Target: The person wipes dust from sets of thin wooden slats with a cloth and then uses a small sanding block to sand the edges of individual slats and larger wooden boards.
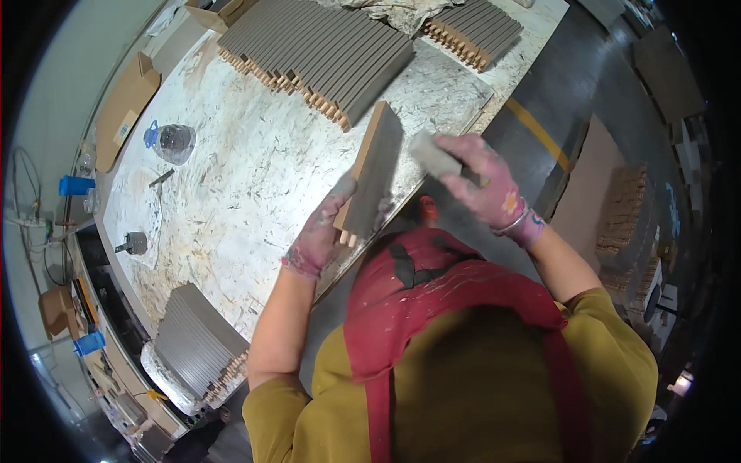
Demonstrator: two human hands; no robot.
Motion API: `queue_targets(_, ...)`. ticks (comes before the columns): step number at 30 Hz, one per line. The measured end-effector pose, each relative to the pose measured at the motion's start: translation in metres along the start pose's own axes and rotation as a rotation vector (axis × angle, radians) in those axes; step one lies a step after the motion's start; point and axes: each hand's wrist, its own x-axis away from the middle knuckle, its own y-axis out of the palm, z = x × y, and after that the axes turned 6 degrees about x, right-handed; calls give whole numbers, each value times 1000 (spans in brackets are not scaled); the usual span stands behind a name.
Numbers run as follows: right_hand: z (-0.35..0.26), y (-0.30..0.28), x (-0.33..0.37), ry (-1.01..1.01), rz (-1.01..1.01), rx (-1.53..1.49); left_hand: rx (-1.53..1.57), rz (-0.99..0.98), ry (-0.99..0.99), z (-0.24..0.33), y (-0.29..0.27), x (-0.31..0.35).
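Observation:
My left hand [318, 233], in a stained pink glove, is closed around the lower part of a flat board [378, 166]. The board has grey faces, a bare wood edge and short wooden dowels at its near end. It is held tilted on its edge above the table. To the right of it, my right hand [490, 184], also in a pink glove, grips a grey block [434, 157] that looks like a sanding sponge. A small gap separates the block from the board.
Rows of similar grey boards [316, 54] lie at the far side of the white, scuffed table [231, 185]. More boards [471, 35] lie at far right, another stack [197, 336] at near left. A plastic-wrapped container [174, 144] and small dark cup [135, 244] stand at left.

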Motion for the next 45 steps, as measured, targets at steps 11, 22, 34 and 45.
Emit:
queue_targets(11, -33, 31, -8, -432, -219, 305, 85, 154, 23, -52, -8, 11)
queue_targets(22, -16, 10, -35, -419, -47, 680, 533, -163, -11, -58, 13, 5)
queue_targets(34, 82, -9, -32, 84, 148, 68, -1933, 313, 491, -3, 16, 8)
queue_targets(45, 96, 18, -21, 337, 84, -413, -2066, 357, 384, -9, 3, 29)
